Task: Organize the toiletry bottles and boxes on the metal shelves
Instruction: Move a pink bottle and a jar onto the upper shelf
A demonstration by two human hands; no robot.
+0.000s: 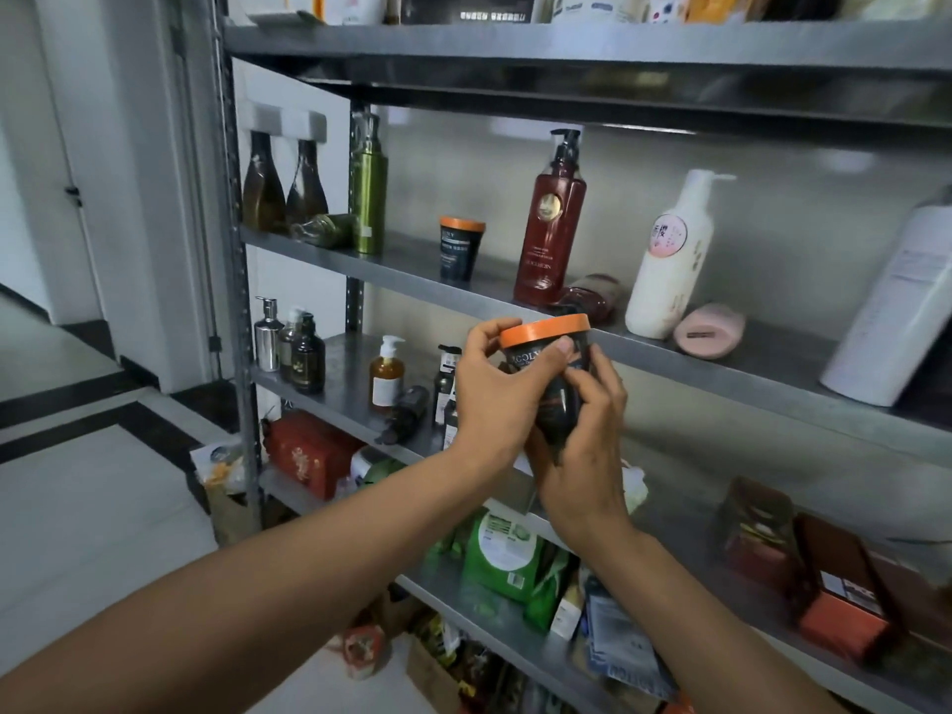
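Both hands' fingers (pixel 565 347) clamp a glossy dark tapered jar (pixel 559 383), upright with a slight tilt, ribbed orange lid (pixel 545 329) uppermost.

A home storeroom — metal shelves (pixel 515 296) of toiletry bottles (pixel 550 219), tiled floor (pixel 103 507).

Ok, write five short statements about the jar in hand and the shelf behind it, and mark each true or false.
1. Both the left hand and the right hand grip the orange-lidded jar. True.
2. A matching jar stands on the shelf, left of the red pump bottle. True.
3. The white pump bottle lies on its side. False: it stands upright.
4. The green bottle stands at the shelf's right end. False: it stands near the left end.
5. The held jar's lid is off. False: the lid is on.
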